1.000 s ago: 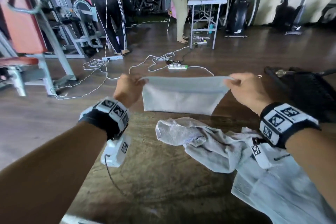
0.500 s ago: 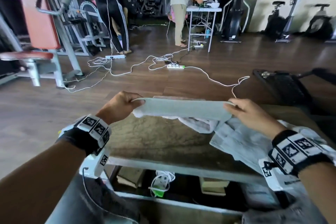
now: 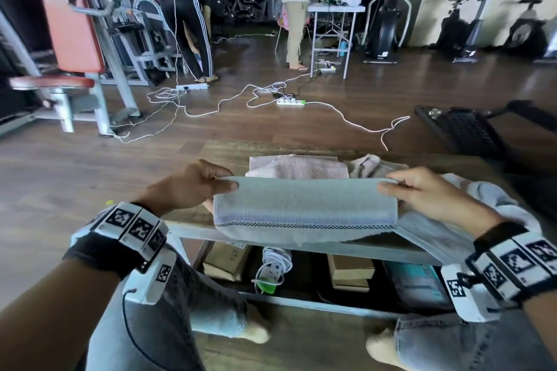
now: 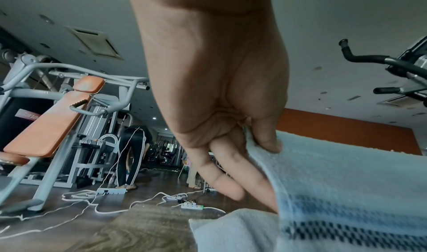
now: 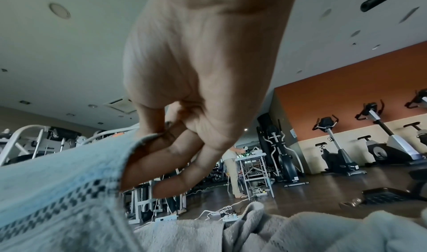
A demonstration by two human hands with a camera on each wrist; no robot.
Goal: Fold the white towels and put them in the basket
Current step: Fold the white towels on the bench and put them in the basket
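Observation:
A white towel [image 3: 304,205] with a dark checked band hangs doubled over between my hands, above the near edge of the low wooden table [image 3: 229,147]. My left hand [image 3: 208,184] pinches its left end, thumb on top and fingers under the fold [image 4: 265,146]. My right hand [image 3: 404,187] pinches the right end the same way [image 5: 148,137]. A folded pale towel [image 3: 297,167] lies flat behind it on the table. Crumpled white towels [image 3: 482,199] lie heaped at the right [image 5: 289,232]. No basket shows in any view.
Under the table sit cardboard boxes [image 3: 351,271] and a power strip [image 3: 272,268]. White cables and a power strip [image 3: 291,102] trail across the wooden floor beyond. Two people [image 3: 297,6] stand among gym machines at the back. A black mat [image 3: 464,129] lies far right.
My hands have brought the towel down and toward me, from hanging in the air beyond the table to its near edge, and it now hangs folded over with the checked band showing.

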